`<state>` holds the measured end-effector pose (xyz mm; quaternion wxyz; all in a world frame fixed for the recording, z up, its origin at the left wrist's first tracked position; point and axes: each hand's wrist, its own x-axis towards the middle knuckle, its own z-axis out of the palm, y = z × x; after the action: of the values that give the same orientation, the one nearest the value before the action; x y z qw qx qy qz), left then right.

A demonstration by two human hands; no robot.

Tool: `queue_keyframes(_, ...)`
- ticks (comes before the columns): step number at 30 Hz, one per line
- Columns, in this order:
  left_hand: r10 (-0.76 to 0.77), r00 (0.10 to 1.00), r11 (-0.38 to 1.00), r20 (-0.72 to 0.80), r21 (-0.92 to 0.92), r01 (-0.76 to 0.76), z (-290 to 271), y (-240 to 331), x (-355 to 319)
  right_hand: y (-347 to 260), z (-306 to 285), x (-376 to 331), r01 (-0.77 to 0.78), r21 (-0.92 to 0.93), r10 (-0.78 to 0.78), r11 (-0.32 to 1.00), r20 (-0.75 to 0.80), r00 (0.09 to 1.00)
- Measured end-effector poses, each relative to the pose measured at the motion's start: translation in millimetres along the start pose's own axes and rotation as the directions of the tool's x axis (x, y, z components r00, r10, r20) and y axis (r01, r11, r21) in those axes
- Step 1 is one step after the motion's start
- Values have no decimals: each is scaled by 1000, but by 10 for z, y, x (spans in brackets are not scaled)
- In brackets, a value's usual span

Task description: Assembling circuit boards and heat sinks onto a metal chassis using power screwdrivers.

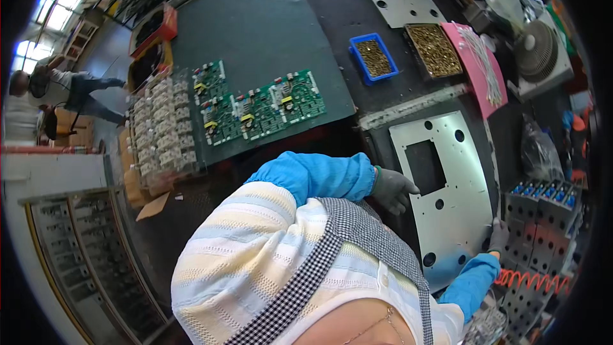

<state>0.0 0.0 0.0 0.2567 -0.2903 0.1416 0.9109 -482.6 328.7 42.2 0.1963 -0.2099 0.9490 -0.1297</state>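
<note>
Left hand gloved, fingers spread and released, resting on left edge of the grey metal panel lying at the desk near-right edge. Right hand gloved, pinching the panel's right edge. Green circuit boards mid-desk, blue screw tray beyond the panel

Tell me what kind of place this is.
Most likely an electronics assembly workshop. Green circuit boards lie in rows on the dark bench mat, trays of small brass screws sit beside them, and gloved hands, left hand and right hand, rest on a punched metal panel.
</note>
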Motion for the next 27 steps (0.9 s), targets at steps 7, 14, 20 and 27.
queue_keyframes(7,919,297,348,-261,889,-297,-650,56,-1222,-777,594,67,232,54,-212,971,-248,945)
queue_keyframes(14,669,-425,736,-609,621,270,-1428,1,-2361,-2202,1755,-1239,636,165,-652,754,67,756)
queue_keyframes(20,680,-381,732,-626,604,315,-1799,274,-2241,-2341,2293,-1744,690,-138,-704,711,-124,700)
queue_keyframes(27,858,-396,427,-326,882,200,-1123,471,-1952,-2136,1909,-1972,557,350,-492,753,-263,830)
